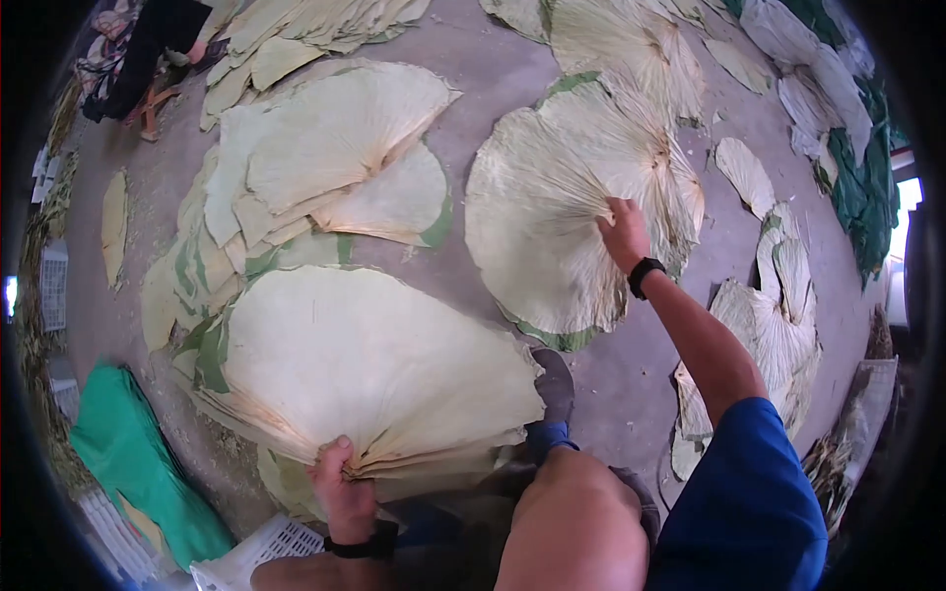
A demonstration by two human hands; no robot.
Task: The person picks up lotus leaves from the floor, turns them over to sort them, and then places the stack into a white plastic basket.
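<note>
My left hand (343,485) is closed on the gathered lower edge of a pale dried lotus leaf (370,345). That leaf is spread like a fan over several layers, with green showing at its left side. Farther out, my right hand (625,236) pinches the creased middle of another dried lotus leaf (537,202), a broad round one lying on other leaves. Its lower rim is green. The right fingertips are partly hidden against the folds.
Beyond lies a layered leaf pile (325,148), and more leaves (774,335) are at the right. A green cloth (143,463) and white plastic crate (261,552) are at lower left. Another person's dark-clothed leg (158,49) shows at upper left. Grey floor (473,89) runs between the piles.
</note>
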